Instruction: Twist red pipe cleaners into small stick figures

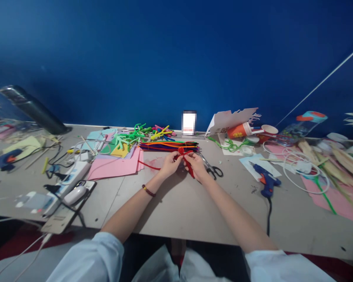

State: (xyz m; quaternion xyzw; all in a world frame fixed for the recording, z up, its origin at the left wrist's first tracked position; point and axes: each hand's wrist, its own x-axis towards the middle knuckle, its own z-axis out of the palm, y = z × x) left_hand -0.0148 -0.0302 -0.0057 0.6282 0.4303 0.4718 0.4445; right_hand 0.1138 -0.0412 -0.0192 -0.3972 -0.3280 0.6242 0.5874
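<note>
Both my hands meet over the middle of the table around a red pipe cleaner (189,167), part of which is bent into a small rounded shape at the top. The fingers of my left hand (170,164) pinch it from the left. My right hand (196,166) grips it from the right, with a red length hanging below the fingers. A loose red strand (148,166) reaches out to the left behind my left hand. Just beyond lies a bundle of coloured pipe cleaners (164,146). Black-handled scissors (214,170) rest right of my right hand.
Pink paper (113,166) and twisted green pipe cleaners (135,135) lie left, near a power strip (73,182) with cables. A blue glue gun (266,180), orange paper cups (238,130) and a white cable coil (294,188) are right. A phone (189,123) stands against the wall.
</note>
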